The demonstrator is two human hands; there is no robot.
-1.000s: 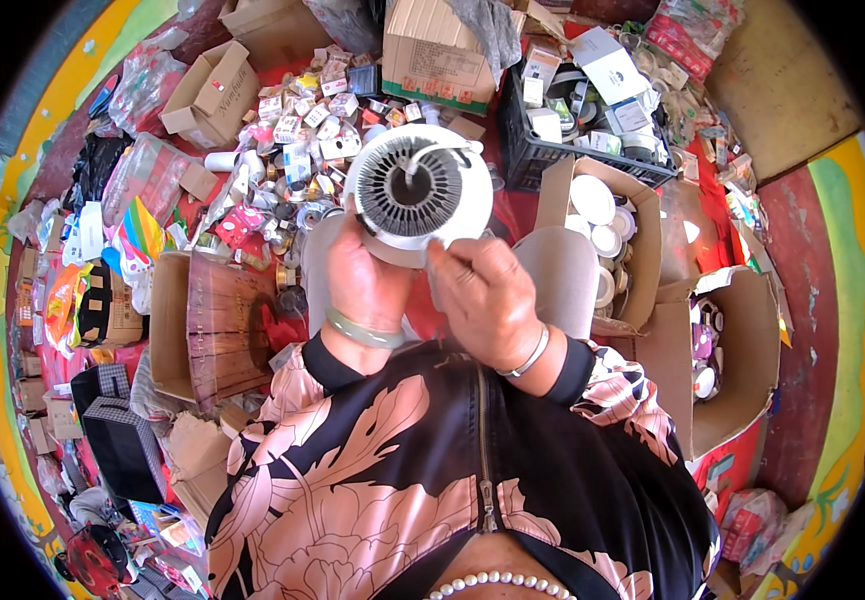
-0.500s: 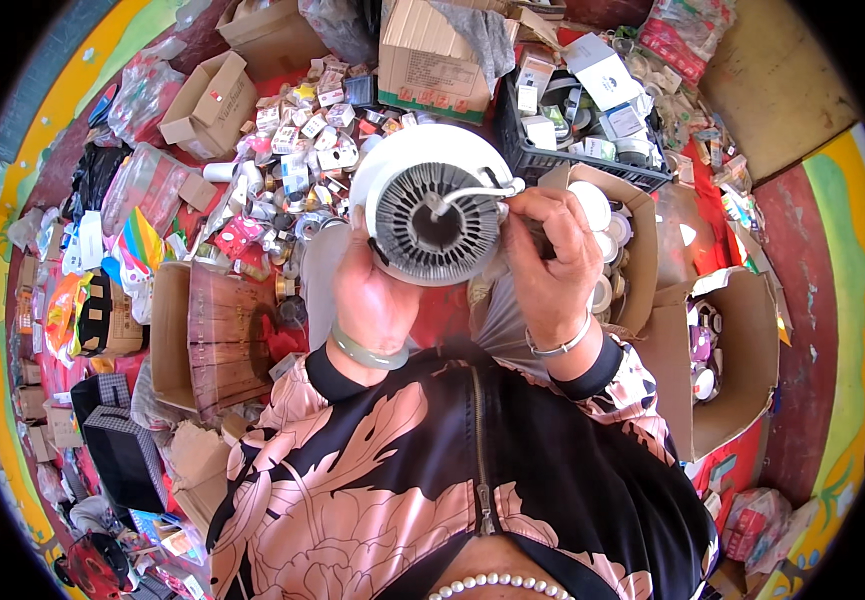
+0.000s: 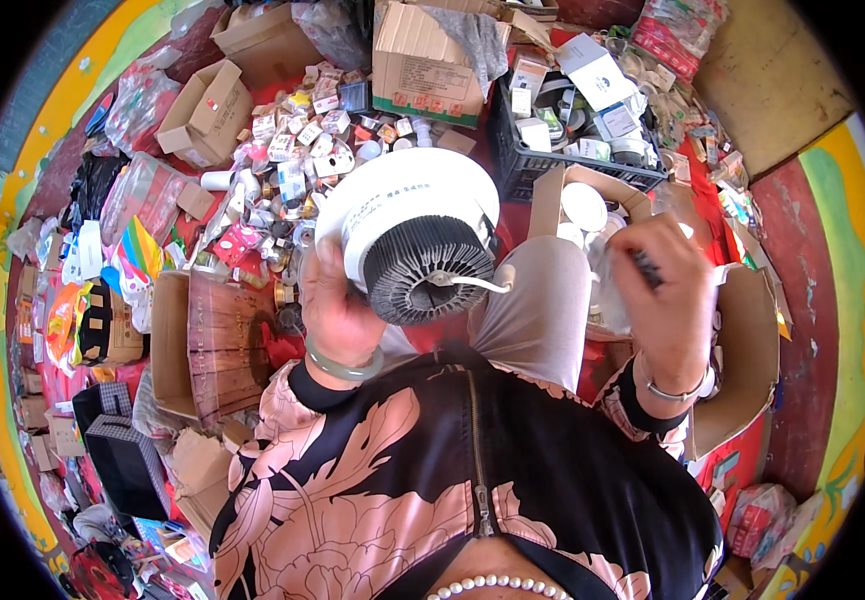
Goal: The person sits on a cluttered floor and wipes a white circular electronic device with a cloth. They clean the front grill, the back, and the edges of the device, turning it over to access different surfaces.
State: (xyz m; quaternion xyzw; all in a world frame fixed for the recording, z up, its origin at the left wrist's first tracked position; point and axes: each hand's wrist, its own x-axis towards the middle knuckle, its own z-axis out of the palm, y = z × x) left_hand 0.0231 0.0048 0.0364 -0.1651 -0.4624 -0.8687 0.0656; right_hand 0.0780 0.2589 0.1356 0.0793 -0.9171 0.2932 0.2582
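A white round downlight (image 3: pixel 423 187) with a black finned heat sink (image 3: pixel 431 260) is in front of me, its fins tilted toward me. My left hand (image 3: pixel 340 305) grips its rim from the left side, fingers closed around it. A short white cable (image 3: pixel 478 283) sticks out of the heat sink's centre, its end loose on the right. Away from the lamp, my right hand (image 3: pixel 668 305) is over the cartons at the right. Its fingers are curled and a little blurred; a small dark thing (image 3: pixel 645 268) shows at them, too unclear to name.
Near my right knee stands an open cardboard box (image 3: pixel 550 200) with white round lamps. Another open carton (image 3: pixel 753 340) is right of it. A black plastic crate (image 3: pixel 513 150) full of boxes lies ahead. Small packages are heaped ahead left, and a carton (image 3: pixel 173 340) stands by my left arm.
My right hand has let go of the cable and moved right, away from the lamp. In my left hand the downlight has come lower and tilted, showing more of its white rim.
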